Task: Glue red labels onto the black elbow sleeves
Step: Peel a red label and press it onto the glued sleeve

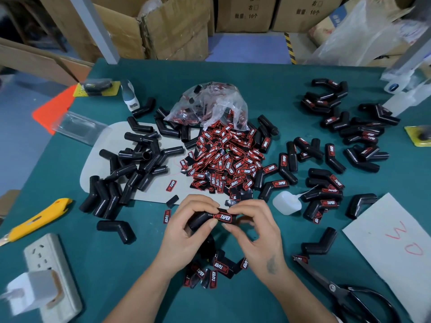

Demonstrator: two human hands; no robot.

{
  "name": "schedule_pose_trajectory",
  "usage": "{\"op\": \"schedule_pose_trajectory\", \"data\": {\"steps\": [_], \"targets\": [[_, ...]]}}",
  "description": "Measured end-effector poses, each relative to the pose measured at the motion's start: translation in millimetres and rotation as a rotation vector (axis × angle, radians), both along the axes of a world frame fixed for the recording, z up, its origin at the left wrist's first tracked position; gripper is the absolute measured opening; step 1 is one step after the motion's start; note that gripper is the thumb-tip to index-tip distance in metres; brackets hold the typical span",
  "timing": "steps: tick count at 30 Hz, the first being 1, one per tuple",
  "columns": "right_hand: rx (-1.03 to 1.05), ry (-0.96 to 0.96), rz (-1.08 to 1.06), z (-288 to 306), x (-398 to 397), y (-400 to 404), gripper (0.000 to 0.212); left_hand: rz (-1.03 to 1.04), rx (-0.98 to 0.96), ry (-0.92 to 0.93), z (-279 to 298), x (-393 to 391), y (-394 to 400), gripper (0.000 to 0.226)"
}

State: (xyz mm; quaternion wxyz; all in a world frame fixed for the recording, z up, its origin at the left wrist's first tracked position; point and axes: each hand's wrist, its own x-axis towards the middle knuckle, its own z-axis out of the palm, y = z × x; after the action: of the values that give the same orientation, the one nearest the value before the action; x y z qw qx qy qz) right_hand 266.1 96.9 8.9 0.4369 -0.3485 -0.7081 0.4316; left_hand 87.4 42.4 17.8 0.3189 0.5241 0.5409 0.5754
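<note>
Both hands meet low over the green counter (279,73), and between them sits one black elbow sleeve (200,219) with a red label (224,217) on its upper face. The left hand (186,226) has its grip curled round the sleeve's left arm, thumb pressing at the label's left end. The right hand (253,226) pinches the label's right end, fingertips above and thumb below, so both grips are clamped on the same piece. The sleeve is lifted a little off the counter, bend toward the left.

Just behind the hands spreads the heap of loose labels (224,159), spilling out of a clear plastic bag (210,106). A few more labels (215,270) lie under the wrists, close to the counter's near edge. To the left, a pile of bare sleeves (133,164) rests partly on a grey mat (93,164). To the right lie the finished sleeves (326,190), red labels showing, with more of them further back (349,122). A small white glue bottle (287,202) lies on its side just right of the right hand, nozzle pointing toward the finished pile.

Further out: a yellow box cutter (38,219) and a white power strip (50,266) on the left, black scissors (347,292) and a white sheet of paper (396,248) with red marks on the right
</note>
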Motion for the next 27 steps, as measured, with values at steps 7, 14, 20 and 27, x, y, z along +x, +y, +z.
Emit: {"op": "schedule_pose_trajectory", "data": {"steps": [7,14,20,27], "targets": [[0.012,0.005,0.003,4.5,2.1,1.6,0.014,0.015,0.028,0.057,-4.0,-0.9,-0.4,0.016],[0.005,0.017,-0.041,9.2,1.3,0.5,0.012,0.025,0.014,0.071,-5.4,-0.3,-0.6,0.022],[0.006,0.020,-0.053,7.8,1.2,0.4,0.014,0.046,0.018,0.075,-5.4,0.0,-0.4,0.019],[-0.029,0.062,-0.030,5.8,0.1,1.4,0.022,0.099,0.029,0.139,-2.2,2.5,-0.9,0.011]]}}
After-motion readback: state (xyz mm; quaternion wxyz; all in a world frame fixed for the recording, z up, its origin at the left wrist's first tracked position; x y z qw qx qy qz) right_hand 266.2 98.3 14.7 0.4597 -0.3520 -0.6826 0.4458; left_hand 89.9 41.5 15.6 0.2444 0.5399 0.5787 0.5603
